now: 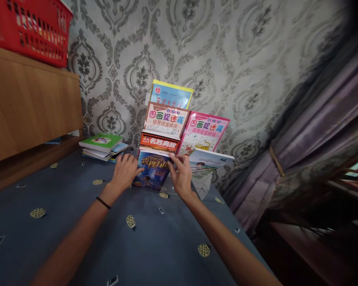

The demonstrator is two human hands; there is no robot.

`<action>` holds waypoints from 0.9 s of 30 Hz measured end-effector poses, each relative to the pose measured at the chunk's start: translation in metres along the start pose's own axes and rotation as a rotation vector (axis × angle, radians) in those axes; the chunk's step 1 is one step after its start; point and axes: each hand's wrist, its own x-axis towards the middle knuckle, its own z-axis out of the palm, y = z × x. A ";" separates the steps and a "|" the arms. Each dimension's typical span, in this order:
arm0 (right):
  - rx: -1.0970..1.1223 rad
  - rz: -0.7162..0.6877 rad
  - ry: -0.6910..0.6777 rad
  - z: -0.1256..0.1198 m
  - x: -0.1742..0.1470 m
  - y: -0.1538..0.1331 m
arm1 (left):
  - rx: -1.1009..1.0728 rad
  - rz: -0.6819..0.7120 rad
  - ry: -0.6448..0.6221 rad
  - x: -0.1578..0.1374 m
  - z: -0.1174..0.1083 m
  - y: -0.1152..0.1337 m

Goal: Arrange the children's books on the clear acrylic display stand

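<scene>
A dark blue book (pixel 152 174) with gold lettering stands leaning back in the lowest, front tier of a book rack. My left hand (pixel 125 171) is closed at its left edge, the thumb lying over the cover. At the upper right edge, my right hand (pixel 181 173) has its fingers closed on the same book. Directly behind rises an orange-red book (pixel 160 142), then a brown-edged picture book (pixel 166 121), and highest a blue book with a yellow border (pixel 171 94). To the right are a pink picture book (pixel 205 133) and a pale landscape-covered book (pixel 209 161), tilted outward.
A stack of books with a green one (pixel 101 142) on top lies left of the rack. The blue cloth (pixel 92 222) with pineapple prints covers the surface. A wooden cabinet (pixel 32 107) carries a red basket (pixel 44 35) at left. A purple curtain (pixel 262 178) hangs at right.
</scene>
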 end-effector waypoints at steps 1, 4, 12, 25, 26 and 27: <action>-0.007 0.006 -0.008 0.000 0.001 0.000 | 0.009 -0.010 -0.009 -0.001 -0.001 0.001; -0.008 0.026 -0.025 0.001 0.002 0.001 | 0.022 -0.066 -0.033 -0.002 -0.005 0.005; 0.049 0.045 -0.036 0.006 0.006 0.007 | -0.260 -0.317 -0.129 0.009 -0.010 0.012; 0.131 0.115 -0.002 0.009 0.002 0.002 | -0.442 -0.359 -0.168 0.012 -0.003 0.001; 0.151 0.123 -0.006 0.008 0.002 0.001 | -0.450 -0.356 -0.166 0.012 -0.003 0.001; 0.174 0.135 -0.007 0.008 0.000 0.000 | -0.455 -0.352 -0.163 0.012 -0.002 0.000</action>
